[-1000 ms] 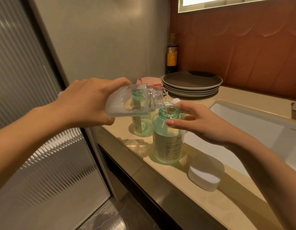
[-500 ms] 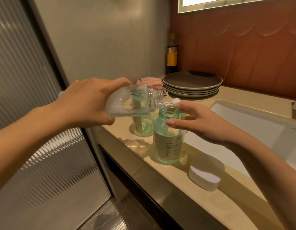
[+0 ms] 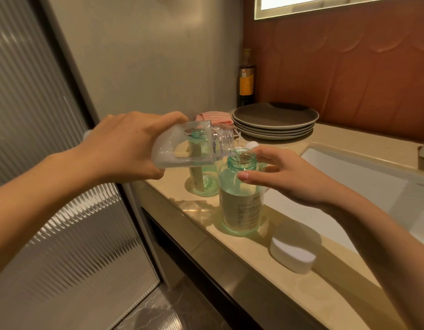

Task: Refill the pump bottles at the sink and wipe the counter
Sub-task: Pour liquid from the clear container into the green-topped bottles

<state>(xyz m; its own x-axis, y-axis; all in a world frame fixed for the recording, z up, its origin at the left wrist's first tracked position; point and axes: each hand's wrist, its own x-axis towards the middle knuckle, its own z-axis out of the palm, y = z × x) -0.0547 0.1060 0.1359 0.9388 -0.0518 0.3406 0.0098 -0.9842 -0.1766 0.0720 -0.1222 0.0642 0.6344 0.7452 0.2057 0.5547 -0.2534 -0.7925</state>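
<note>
Head view: left grip (image 3: 125,148) is clamping one clear plastic jug (image 3: 182,151); right grip (image 3: 284,177) is clasping the nearer of two green-tinted bottles (image 3: 239,201).

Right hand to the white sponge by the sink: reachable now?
Probably yes. The white sponge lies bare on the counter near the right forearm, nothing on it. But the right hand grips the open green bottle while the left hand tips a refill bottle over it, so it must let go first.

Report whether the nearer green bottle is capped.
Uncapped: the nearer green bottle shows a bare neck; the left hand tips a clear jug over it.
</note>
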